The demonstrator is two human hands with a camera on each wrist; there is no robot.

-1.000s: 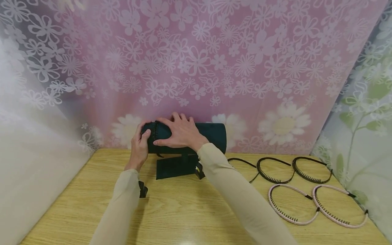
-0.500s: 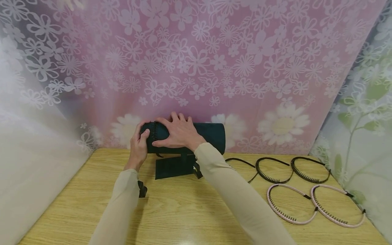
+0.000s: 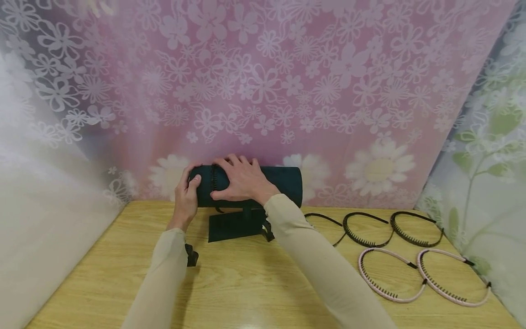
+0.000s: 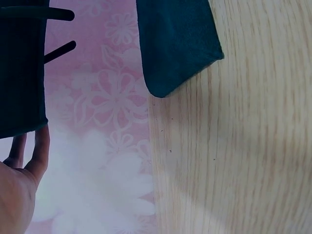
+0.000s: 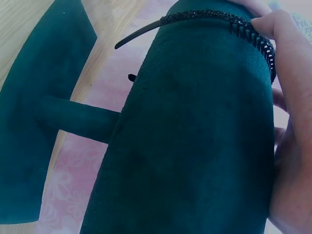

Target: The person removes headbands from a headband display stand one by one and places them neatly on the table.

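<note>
A dark green velvet display stand (image 3: 283, 180) stands against the pink curtain, its horizontal roll on a short post above a flat base (image 5: 44, 112). My left hand (image 3: 186, 197) grips the roll's left end, thumb on the near side. In the left wrist view its fingers (image 4: 39, 153) lie at the roll's edge. A black toothed headband (image 5: 195, 15) arches over the roll close to that end, its tips showing below. My right hand (image 3: 244, 180) spreads over the roll and holds the headband between thumb and fingers, the thumb (image 5: 268, 24) right at the toothed band.
To the right on the wood table (image 3: 230, 283) lie several headbands: black ones (image 3: 370, 242) in the back row, one partly hidden by the right sleeve, and two pink ones (image 3: 394, 299) (image 3: 448, 297) in front. The pink flowered curtain (image 3: 328, 91) hangs close behind the stand.
My right hand and the headband have shifted slightly right along the roll, away from its left end. The left hand keeps its place on the roll.
</note>
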